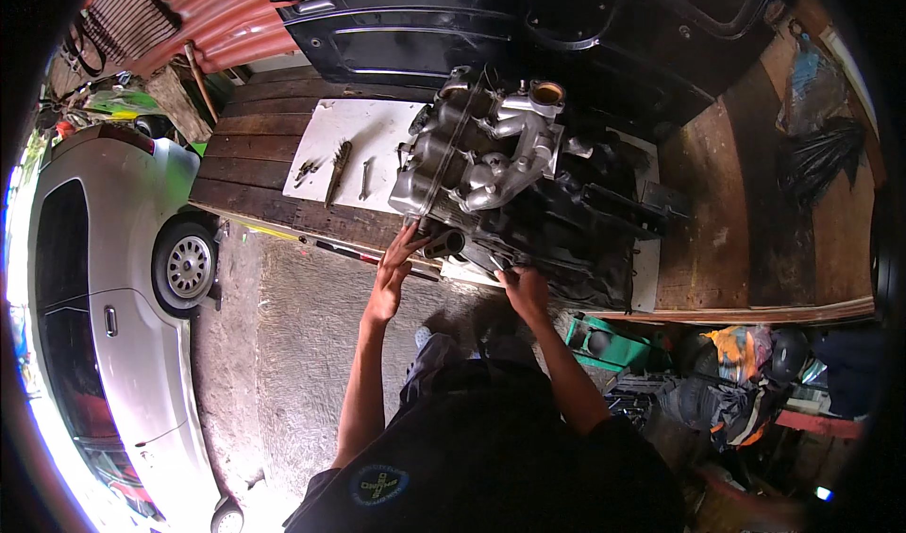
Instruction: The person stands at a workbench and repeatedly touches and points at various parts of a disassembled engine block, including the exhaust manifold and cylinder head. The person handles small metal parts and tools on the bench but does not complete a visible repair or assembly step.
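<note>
A silver metal intake manifold (514, 151) with several curved pipes lies on the bench in front of me, beside a large black engine part (576, 231). My left hand (389, 269) has its fingers stretched out against the manifold's near left end, by a dark round pipe opening (444, 244). My right hand (525, 290) is closed at the near edge of the black part. A thin shiny piece shows at its fingertips, too small to name. On a white board (326, 127) left of the manifold lie a small wrench (365, 180), a brush (338, 170) and several small bolts (306, 171).
The wooden bench (247, 146) runs across the view, with black vehicle panels (406, 23) behind it. A white car (113, 250) stands to the left. Below the bench at right are a green case (609, 344) and a heap of bags (736, 382). A black plastic bag (821, 160) hangs at far right.
</note>
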Available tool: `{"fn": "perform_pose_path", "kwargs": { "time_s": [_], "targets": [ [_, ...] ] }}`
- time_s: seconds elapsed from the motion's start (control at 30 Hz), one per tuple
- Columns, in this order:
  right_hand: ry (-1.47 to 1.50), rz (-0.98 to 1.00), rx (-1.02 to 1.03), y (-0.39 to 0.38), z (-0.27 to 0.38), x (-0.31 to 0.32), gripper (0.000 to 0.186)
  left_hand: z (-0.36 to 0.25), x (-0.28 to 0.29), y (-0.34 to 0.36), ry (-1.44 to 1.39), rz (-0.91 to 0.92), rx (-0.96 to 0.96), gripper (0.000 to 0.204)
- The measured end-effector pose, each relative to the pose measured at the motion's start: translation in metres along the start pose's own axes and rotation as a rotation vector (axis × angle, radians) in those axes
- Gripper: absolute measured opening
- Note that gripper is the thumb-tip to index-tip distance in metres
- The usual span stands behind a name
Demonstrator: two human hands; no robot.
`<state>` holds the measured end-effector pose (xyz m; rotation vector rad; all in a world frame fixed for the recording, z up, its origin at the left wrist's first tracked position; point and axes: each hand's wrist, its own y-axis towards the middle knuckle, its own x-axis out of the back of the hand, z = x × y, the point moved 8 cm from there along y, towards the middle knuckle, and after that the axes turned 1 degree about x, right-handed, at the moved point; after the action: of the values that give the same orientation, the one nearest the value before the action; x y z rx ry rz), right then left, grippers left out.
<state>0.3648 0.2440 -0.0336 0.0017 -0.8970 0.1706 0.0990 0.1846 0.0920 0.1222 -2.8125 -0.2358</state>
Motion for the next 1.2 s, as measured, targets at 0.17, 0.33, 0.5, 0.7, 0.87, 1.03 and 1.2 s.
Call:
{"fn": "perform_pose_path", "kwargs": {
  "time_s": [0.17, 0.33, 0.5, 0.7, 0.87, 1.03, 1.2],
  "targets": [
    [0.970, 0.698, -0.490, 0.003, 0.004, -0.011, 0.018, 0.004, 0.004, 0.004, -0.003, -0.016, -0.056, 0.053],
    [1.770, 0.898, -0.866, -0.012, 0.013, -0.022, 0.036, 0.003, 0.002, 0.006, 0.017, 0.001, -0.035, 0.053],
    [2.343, 0.726, -1.042, -0.007, 0.028, -0.023, 0.035, 0.000, 0.002, 0.007, -0.003, -0.005, -0.062, 0.052],
    [2.146, 0.431, -0.808, 0.005, 0.051, -0.049, 0.017, 0.006, 0.003, 0.005, 0.017, 0.002, -0.046, 0.055],
    [2.045, 0.482, -0.673, 0.005, 0.079, -0.083, 0.014, 0.002, 0.001, 0.006, -0.087, -0.003, 0.024, 0.066],
    [1.966, 0.245, -0.749, 0.006, 0.077, -0.118, 0.017, 0.012, 0.004, 0.005, -0.039, 0.025, 0.062, 0.069],
    [1.691, -0.003, -0.616, 0.011, 0.074, -0.135, 0.010, 0.008, 0.005, 0.006, 0.045, 0.039, 0.006, 0.065]
  ]
}}
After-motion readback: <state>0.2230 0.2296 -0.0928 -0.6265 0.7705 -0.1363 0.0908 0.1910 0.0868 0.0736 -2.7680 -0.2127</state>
